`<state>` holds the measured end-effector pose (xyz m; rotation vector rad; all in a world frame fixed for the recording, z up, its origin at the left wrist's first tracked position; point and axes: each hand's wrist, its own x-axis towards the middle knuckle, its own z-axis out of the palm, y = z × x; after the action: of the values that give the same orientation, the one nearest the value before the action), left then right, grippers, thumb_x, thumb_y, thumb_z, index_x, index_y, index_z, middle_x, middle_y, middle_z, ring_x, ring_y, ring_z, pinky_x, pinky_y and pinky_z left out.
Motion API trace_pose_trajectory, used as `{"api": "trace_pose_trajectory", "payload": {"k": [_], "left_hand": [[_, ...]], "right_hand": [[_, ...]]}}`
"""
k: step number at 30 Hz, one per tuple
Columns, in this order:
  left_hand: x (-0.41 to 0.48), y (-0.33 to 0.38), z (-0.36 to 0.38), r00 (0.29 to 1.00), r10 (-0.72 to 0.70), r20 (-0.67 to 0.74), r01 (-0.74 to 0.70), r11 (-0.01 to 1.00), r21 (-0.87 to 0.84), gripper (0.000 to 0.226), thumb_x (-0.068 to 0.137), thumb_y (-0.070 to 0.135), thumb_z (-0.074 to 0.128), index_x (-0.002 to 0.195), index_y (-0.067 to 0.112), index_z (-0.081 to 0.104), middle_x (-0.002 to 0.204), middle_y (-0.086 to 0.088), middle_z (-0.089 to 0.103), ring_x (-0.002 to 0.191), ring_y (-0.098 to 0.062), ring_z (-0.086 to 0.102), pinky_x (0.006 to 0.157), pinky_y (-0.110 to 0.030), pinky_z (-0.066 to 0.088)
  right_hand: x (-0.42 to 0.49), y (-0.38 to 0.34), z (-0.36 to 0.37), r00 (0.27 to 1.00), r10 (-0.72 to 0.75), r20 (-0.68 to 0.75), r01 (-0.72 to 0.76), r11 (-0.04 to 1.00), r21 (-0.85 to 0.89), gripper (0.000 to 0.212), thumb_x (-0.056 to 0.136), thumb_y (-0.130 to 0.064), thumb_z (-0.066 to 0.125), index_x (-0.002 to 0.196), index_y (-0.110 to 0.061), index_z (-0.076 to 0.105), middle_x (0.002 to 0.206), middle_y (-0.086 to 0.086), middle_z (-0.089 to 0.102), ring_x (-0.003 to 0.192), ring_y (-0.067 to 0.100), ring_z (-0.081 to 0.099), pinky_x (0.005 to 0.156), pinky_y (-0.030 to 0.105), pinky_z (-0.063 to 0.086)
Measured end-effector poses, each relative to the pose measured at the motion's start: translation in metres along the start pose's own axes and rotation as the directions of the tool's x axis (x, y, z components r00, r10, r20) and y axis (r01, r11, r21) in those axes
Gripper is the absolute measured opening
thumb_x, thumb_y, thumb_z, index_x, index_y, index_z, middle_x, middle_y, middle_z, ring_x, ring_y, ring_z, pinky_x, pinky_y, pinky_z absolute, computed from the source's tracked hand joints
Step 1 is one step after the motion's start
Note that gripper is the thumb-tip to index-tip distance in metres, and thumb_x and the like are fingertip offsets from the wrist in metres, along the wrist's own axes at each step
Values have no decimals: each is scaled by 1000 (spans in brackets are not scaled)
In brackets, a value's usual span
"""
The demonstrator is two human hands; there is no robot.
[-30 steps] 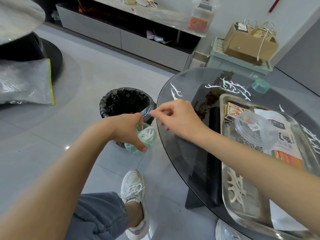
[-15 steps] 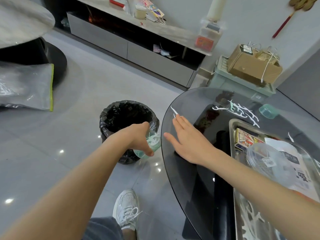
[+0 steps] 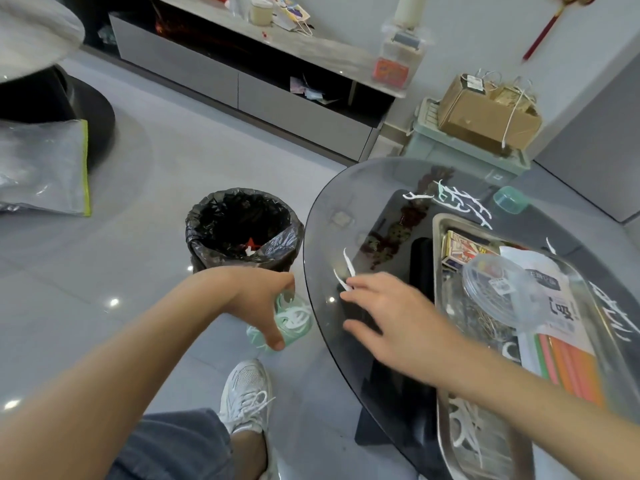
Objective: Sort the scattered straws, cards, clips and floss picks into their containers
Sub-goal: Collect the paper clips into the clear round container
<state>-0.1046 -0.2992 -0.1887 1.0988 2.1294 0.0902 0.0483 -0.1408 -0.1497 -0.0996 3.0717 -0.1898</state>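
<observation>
Left hand point(image 3: 263, 306) grips a small translucent mint-green plastic jar point(image 3: 292, 322), fingers curled round it. The jar is held off the left rim of the round dark glass desk point(image 3: 325, 216), over the floor, mouth tipped toward the desk, with white picks already inside. Right hand point(image 3: 391, 313) is flat and open, fingertips point(image 3: 360, 284) at two white floss picks point(image 3: 348, 268) lying near that rim; no pinch visible. Risk: a sweep off the edge could miss the jar's narrow mouth, dropping picks to the floor or into the black-bagged bin point(image 3: 239, 223) just beyond. The tilted jar may also spill. Thin picks on smooth glass look hard to pinch. More picks point(image 3: 460, 202) lie at the far side beside a mint-green lid point(image 3: 510, 199). The steel tray point(image 3: 437, 230) to the right, crowded with a card box point(image 3: 460, 251) and a straw packet point(image 3: 561, 348), blocks a direct reach.
</observation>
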Motion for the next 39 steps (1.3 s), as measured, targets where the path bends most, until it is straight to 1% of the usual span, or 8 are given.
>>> {"api": "trace_pose_trajectory", "payload": {"k": [3,6,13,17,22,31,36,39], "left_hand": [[-7,3,1,1000,-2,-10,2,1000,-4,63,67,43,82,106,33,33,104,8,49,99,-18,52,85,-32,44],[-12,5,-2,1000,-4,-11,4,1000,-13,62,67,42,82,106,32,35,104,8,51,99,-18,53,85,-32,45],[-15,19,-3,1000,15,-2,-15,1000,22,65,68,42,82,115,28,39,111,5,52,104,-20,53,94,-37,45],[-17,23,-3,1000,17,25,-19,999,48,76,68,42,82,129,25,40,125,3,53,111,-21,52,98,-40,43],[-17,26,-2,999,27,31,-28,999,42,77,68,42,82,130,25,40,127,4,53,112,-20,53,98,-39,43],[-18,22,-3,999,34,10,-34,999,33,62,67,43,82,108,31,37,107,8,53,99,-18,54,89,-34,46],[-18,24,-2,999,47,20,-48,998,35,69,67,45,82,119,27,41,112,7,53,101,-18,53,92,-35,46],[-19,25,-2,997,67,27,-67,998,9,73,67,46,81,125,26,41,112,8,53,101,-17,53,91,-33,46]], "right_hand": [[8,9,-10,996,78,-39,-76,996,50,49,86,-38,64,129,-17,55,122,-3,50,117,15,43,100,25,35],[21,12,-7,987,153,45,-154,988,28,61,87,-41,63,139,-17,44,126,-1,48,120,18,41,99,25,31],[21,5,-3,995,100,0,-100,994,-43,21,91,-13,52,110,-14,58,102,2,54,97,21,50,81,31,43],[14,6,-8,988,136,78,-134,991,-31,21,86,-10,52,107,-13,52,98,2,55,94,20,49,81,35,44],[21,8,-14,956,226,190,-238,970,46,23,82,-10,56,104,-13,53,96,2,61,92,20,54,81,37,49],[20,14,-5,999,31,28,-31,999,16,13,84,-9,52,93,-16,57,87,-3,57,86,16,51,76,27,41],[20,16,-6,997,40,-63,-35,997,74,12,84,-6,53,91,-12,61,88,1,60,82,19,58,77,35,48],[22,8,-13,989,96,-116,-60,958,280,14,81,-3,58,88,-13,66,84,-2,63,76,13,61,70,17,46]]}}
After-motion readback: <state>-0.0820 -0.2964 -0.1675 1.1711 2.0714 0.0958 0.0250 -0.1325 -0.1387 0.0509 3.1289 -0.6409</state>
